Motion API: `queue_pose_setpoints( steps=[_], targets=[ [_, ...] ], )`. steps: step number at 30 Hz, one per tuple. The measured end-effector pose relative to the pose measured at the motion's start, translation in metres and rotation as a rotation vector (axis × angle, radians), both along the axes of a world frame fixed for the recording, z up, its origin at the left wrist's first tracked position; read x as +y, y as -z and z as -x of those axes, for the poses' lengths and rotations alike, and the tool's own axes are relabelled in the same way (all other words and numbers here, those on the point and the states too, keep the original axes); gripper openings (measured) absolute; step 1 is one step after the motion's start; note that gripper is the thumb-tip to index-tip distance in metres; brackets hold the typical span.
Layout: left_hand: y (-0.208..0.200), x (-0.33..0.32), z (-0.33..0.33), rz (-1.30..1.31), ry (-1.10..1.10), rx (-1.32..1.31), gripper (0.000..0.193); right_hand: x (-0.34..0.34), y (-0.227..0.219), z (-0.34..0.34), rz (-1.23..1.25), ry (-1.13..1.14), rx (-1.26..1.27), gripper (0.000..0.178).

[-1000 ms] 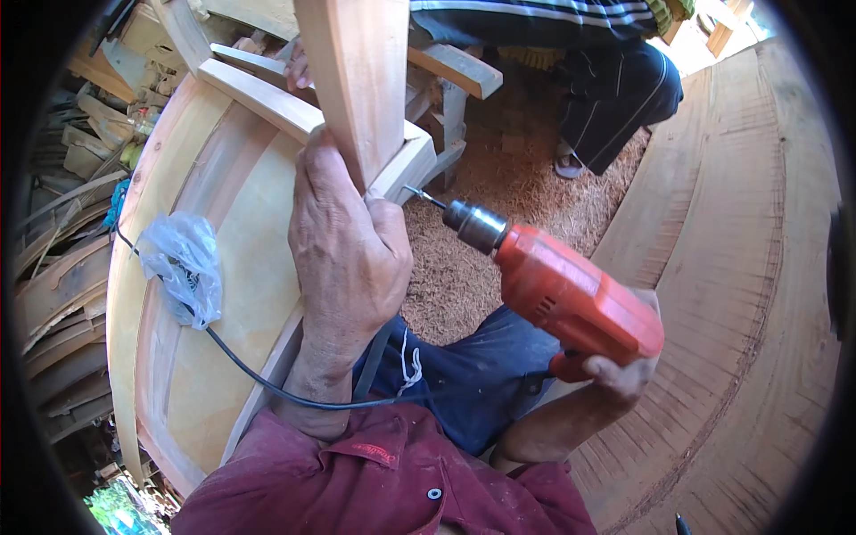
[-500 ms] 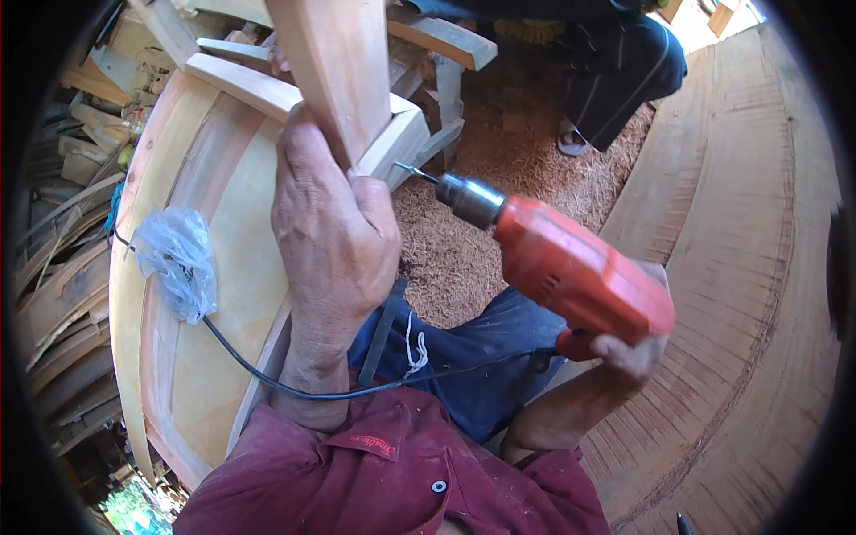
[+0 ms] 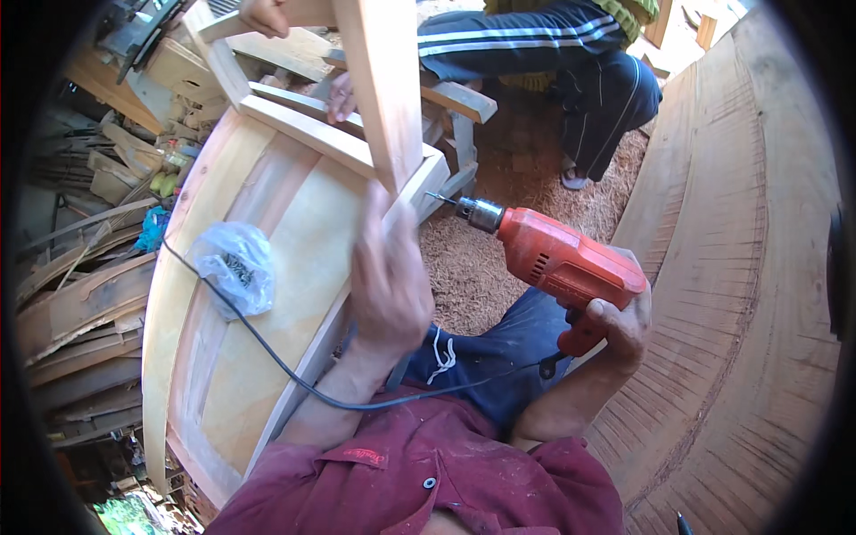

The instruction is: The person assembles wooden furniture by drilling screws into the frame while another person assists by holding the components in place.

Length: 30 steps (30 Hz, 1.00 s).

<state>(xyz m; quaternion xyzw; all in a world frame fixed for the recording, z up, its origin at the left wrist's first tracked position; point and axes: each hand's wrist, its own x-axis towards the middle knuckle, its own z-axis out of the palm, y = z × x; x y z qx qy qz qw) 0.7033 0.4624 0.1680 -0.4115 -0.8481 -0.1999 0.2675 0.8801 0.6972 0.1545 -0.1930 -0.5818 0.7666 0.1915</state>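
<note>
My right hand [image 3: 624,321] grips the handle of a red electric drill [image 3: 571,259], pointed left. Its thin bit [image 3: 439,198] is at the side of a pale wooden rail [image 3: 417,185]; I cannot tell whether the tip touches. An upright wooden post [image 3: 383,89] meets the rail there. My left hand [image 3: 392,285], smeared by motion, is beside the rail below the post, fingers stretched out and holding nothing I can see. The drill's dark cord [image 3: 357,406] crosses over my left forearm. A clear plastic bag [image 3: 234,267] of small dark pieces lies on the curved wooden panel [image 3: 267,357].
Another person's hand [image 3: 265,16] holds the frame at the top, and a second hand [image 3: 341,96] is behind the rail. That person's striped trousers [image 3: 606,98] show beyond. Sawdust [image 3: 464,267] covers the ground. Wood scraps [image 3: 89,312] pile up left; a broad wooden slab [image 3: 713,267] lies right.
My left hand has come off the post and moved down and right. The drill remains in my right hand, its bit still by the rail. The other person's hands now show more.
</note>
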Motion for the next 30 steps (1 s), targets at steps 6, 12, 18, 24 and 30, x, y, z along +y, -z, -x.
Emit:
queue_pose_setpoints(
  steps=[6, 12, 18, 24, 30],
  targets=[
    [0.045, -0.179, -0.086, 0.478, 0.283, -0.874, 0.04, -0.004, -0.001, 0.0, 0.03, 0.004, 0.077, 0.076],
    [-0.156, -0.116, -0.019, 0.582, 0.426, -0.794, 0.042, -0.003, 0.001, 0.001, 0.028, -0.027, 0.088, 0.075],
    [-0.09, 0.086, -0.018, 0.456, 1.035, -0.143, 0.088, -0.004, 0.007, -0.007, 0.06, -0.03, 0.057, 0.078],
    [-0.044, 0.132, -0.025, 0.456, 0.864, 0.17, 0.05, -0.001, 0.002, -0.013, -0.031, 0.062, -0.02, 0.09],
    [-0.029, 0.124, -0.013, 0.459, 1.011, 0.077, 0.044, -0.022, 0.033, -0.034, -0.057, 0.083, 0.021, 0.111]
  ],
)
